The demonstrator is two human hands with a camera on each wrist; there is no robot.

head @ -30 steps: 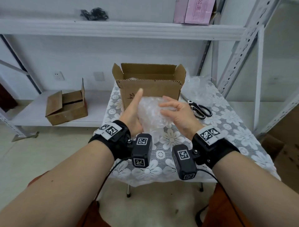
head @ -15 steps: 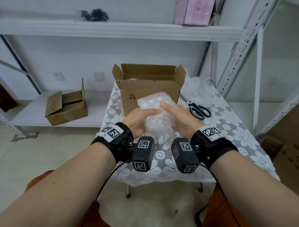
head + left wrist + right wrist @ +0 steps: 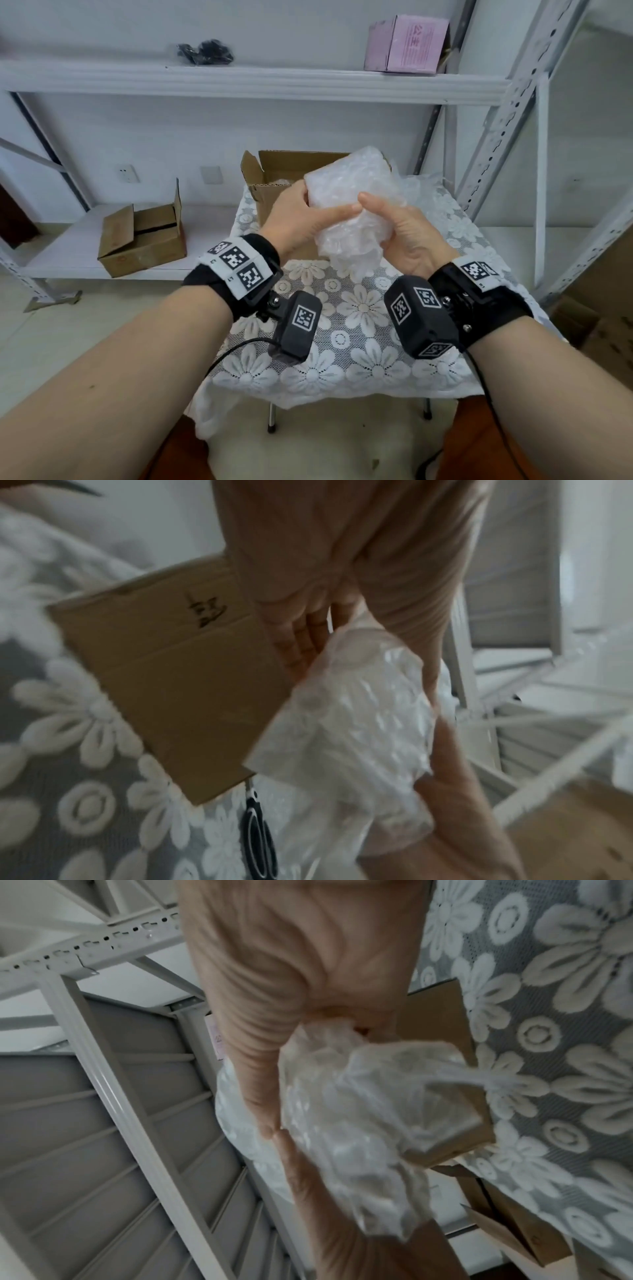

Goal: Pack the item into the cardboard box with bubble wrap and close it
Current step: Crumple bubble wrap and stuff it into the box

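Note:
A bundle of bubble wrap (image 3: 352, 205) is held up in the air, in front of the open cardboard box (image 3: 270, 178) on the table. My left hand (image 3: 301, 219) grips its left side, thumb across the front. My right hand (image 3: 397, 226) grips its right side, thumb meeting the left thumb. The left wrist view shows the wrap (image 3: 356, 731) beside the box wall (image 3: 178, 691). In the right wrist view the wrap (image 3: 359, 1123) bulges between both hands. The item inside the wrap is hidden.
The table (image 3: 359, 329) has a white lace flower cloth. Black-handled scissors (image 3: 257, 840) lie near the box. More loose wrap (image 3: 421, 188) lies at the back right. A second cardboard box (image 3: 144, 236) sits on the low shelf at left, a pink box (image 3: 407, 44) on the top shelf.
Both hands have closed round the wrapped bundle and lifted it up and away from the table, towards the box opening.

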